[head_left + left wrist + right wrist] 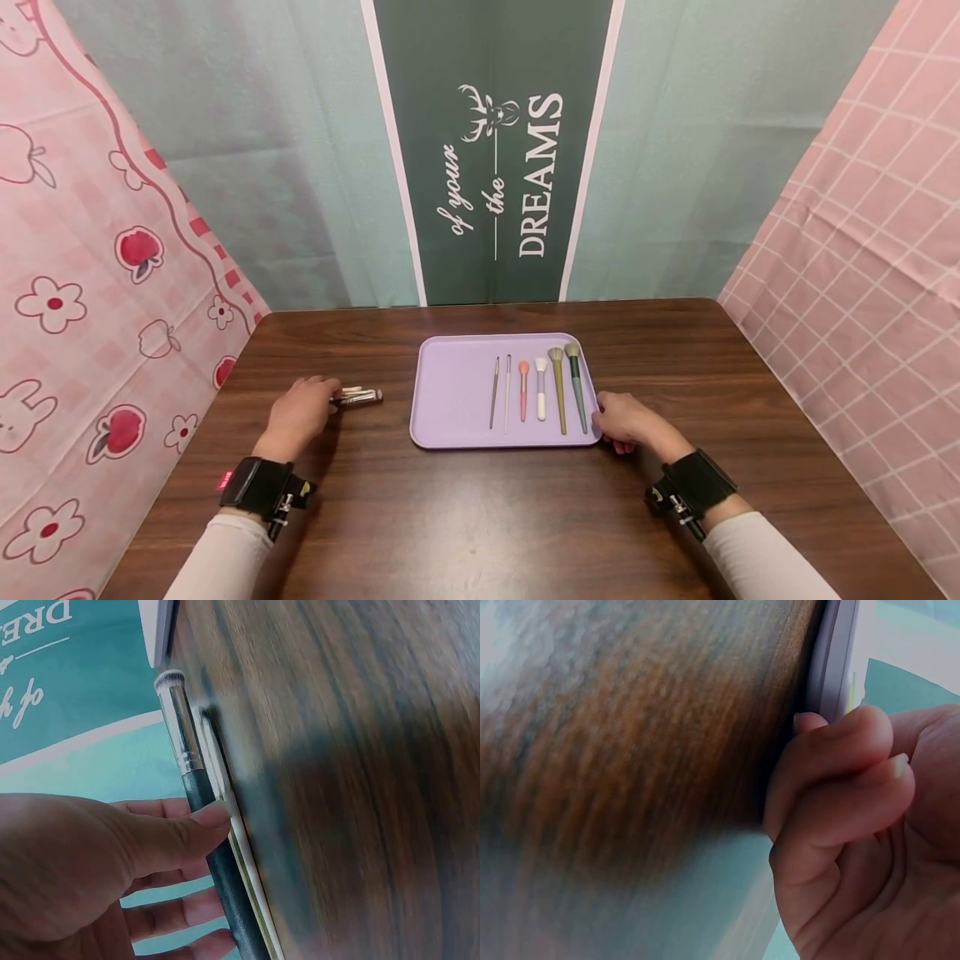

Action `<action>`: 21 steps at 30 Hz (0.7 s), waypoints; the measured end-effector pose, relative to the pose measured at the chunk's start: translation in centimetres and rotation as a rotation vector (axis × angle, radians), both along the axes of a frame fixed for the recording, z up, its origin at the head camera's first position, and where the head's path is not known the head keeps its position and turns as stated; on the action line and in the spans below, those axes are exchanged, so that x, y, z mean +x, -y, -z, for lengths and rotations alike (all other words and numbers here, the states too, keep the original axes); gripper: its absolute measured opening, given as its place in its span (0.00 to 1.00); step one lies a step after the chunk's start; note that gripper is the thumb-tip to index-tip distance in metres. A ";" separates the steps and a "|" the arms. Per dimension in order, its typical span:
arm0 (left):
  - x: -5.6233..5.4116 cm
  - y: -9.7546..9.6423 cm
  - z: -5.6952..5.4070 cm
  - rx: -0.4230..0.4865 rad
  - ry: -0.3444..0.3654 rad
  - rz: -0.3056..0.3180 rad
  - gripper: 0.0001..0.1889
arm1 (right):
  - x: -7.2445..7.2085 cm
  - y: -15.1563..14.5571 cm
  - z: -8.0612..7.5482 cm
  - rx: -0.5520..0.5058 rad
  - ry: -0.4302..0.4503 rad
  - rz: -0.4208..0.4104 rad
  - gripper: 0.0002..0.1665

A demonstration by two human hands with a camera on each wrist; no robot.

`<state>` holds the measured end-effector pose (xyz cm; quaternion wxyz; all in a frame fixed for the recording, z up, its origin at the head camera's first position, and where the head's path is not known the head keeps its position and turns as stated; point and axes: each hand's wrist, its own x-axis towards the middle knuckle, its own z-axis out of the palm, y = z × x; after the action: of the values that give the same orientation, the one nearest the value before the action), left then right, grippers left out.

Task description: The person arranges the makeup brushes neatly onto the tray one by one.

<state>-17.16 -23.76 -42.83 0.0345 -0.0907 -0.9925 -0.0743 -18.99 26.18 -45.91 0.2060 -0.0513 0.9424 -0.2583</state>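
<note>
On the table (465,517), to the left of the tray (453,392) and apart from it, the left hand (300,412) pinches a black brush (231,889) between thumb and fingers, with a pale handle (216,761) close beside it. The right hand (628,418), its fingers bent, grips the tray's right edge, and six brushes (542,392) lie in a row on the tray.

The person's two arms, in long white fabric sleeves (217,560), reach forward well apart, a black strap (258,490) round each wrist; the left hand (302,410) pinches with its thumb (169,841), the right hand (630,418) grips, fingers (855,802) curled inward
</note>
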 end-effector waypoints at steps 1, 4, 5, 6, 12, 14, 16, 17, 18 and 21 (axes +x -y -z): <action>0.0 -0.2 -0.1 0.003 0.004 -0.002 0.07 | 0.0 0.0 0.0 0.000 0.001 0.001 0.06; 0.0 -0.6 -0.2 0.002 0.009 -0.003 0.07 | 0.0 0.0 0.0 0.003 0.003 0.001 0.06; 0.0 -0.7 -0.3 -0.001 0.011 -0.002 0.08 | 0.0 0.0 0.0 0.004 0.003 0.001 0.06; 0.1 -0.9 -0.3 0.000 0.013 -0.004 0.08 | 0.0 0.1 0.0 0.004 0.003 0.002 0.06; 0.0 -1.8 -0.4 0.007 0.002 0.000 0.08 | 0.0 0.1 -0.1 0.008 0.005 0.008 0.06; -0.1 -2.0 -0.4 0.007 -0.001 0.001 0.09 | 0.1 0.1 -0.1 0.008 0.003 0.008 0.06; -0.1 -2.3 -0.4 0.010 0.001 0.000 0.09 | 0.1 0.1 -0.1 0.007 0.000 0.009 0.06; -0.2 -2.4 -0.4 0.012 0.000 0.001 0.09 | 0.1 0.1 -0.2 0.006 -0.002 0.008 0.06; -0.2 -2.5 -0.4 0.013 -0.002 0.002 0.09 | 0.2 0.1 -0.2 0.006 -0.003 0.008 0.06; -0.3 -2.8 -0.3 0.017 -0.013 0.006 0.09 | 0.2 0.1 -0.2 0.004 -0.007 0.005 0.06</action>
<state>-17.45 -20.96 -42.53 0.0417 -0.0940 -0.9913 -0.0822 -18.81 26.07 -45.76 0.2020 -0.0494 0.9438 -0.2568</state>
